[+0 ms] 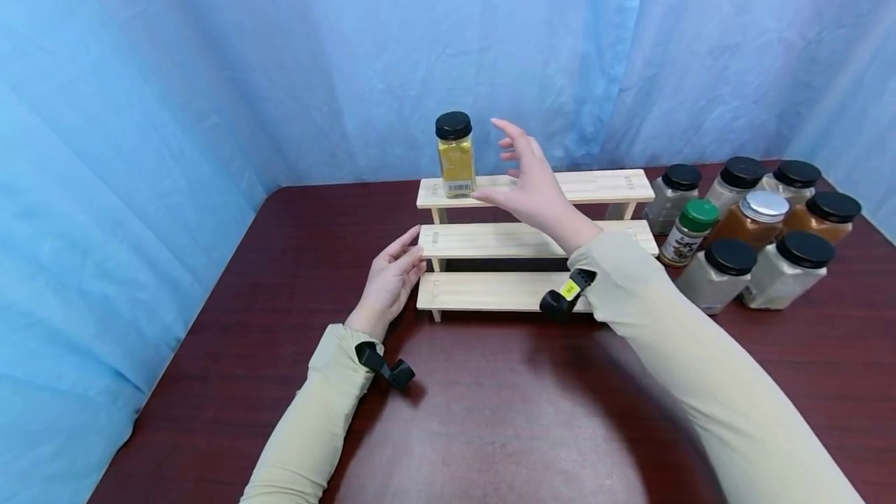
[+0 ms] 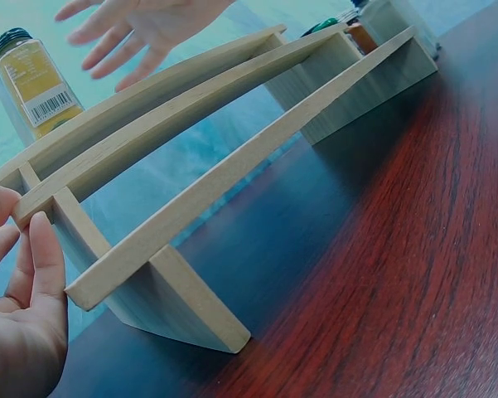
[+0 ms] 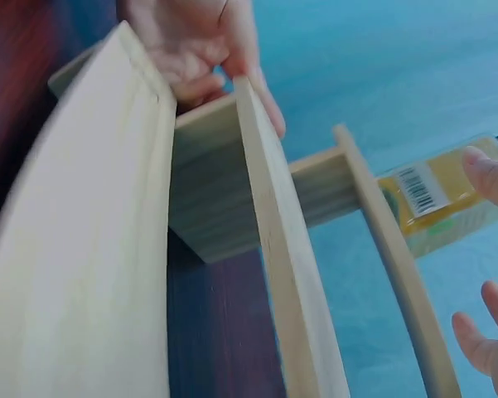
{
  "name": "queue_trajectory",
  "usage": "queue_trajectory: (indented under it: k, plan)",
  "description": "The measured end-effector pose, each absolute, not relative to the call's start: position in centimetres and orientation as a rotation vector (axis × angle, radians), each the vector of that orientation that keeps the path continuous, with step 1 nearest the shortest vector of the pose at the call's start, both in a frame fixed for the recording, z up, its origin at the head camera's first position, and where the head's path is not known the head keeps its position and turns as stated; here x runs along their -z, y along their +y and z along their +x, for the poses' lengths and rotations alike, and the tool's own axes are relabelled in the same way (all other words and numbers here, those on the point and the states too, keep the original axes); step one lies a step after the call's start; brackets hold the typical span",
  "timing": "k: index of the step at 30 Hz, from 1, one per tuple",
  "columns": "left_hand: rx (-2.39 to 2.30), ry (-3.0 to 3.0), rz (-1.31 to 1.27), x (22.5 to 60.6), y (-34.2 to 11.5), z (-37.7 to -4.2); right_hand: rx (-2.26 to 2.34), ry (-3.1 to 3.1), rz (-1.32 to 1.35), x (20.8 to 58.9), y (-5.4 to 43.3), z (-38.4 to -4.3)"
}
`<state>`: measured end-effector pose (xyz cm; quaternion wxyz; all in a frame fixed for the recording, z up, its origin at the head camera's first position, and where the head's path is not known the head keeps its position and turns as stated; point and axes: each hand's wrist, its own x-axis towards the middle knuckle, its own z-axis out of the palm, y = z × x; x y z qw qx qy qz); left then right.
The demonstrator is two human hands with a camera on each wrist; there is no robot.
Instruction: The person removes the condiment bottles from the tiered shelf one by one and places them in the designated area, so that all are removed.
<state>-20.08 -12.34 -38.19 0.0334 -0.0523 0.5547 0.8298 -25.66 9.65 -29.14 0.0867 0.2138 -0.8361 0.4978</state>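
A three-tier wooden shelf rack (image 1: 504,239) stands on the table. On the left end of its top tier is a square jar of yellow spice (image 1: 457,166) with a black lid, upright, its barcode label facing forward. My right hand (image 1: 528,177) is just right of this jar, fingers spread and curved, thumb close to the jar's base; a gap shows between the other fingers and the jar. With thumb and fingers, my left hand (image 2: 25,290) pinches the left end of the rack's middle tier. The right wrist view shows this left hand (image 3: 203,41) at the same tier end.
To the right of the rack, several spice jars stand close together: a green-capped bottle (image 1: 682,236), a silver-lidded brown jar (image 1: 752,224), and black-lidded jars such as a pale one (image 1: 782,274). Blue curtain (image 1: 350,61) hangs behind the dark red table (image 1: 280,278).
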Motion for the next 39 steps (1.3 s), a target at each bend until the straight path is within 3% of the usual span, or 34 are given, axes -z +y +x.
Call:
queue_trajectory:
  k: [24, 39]
  plan:
    - [-2.561, 1.681, -0.172, 38.3, -12.5, -20.0, -1.294, -2.574, 0.770, 28.1, 7.2, -27.2]
    - [-2.557, 1.682, -0.176, 38.1, -12.4, -20.2, -1.409, -2.487, 0.748, 28.2, 6.1, -27.4]
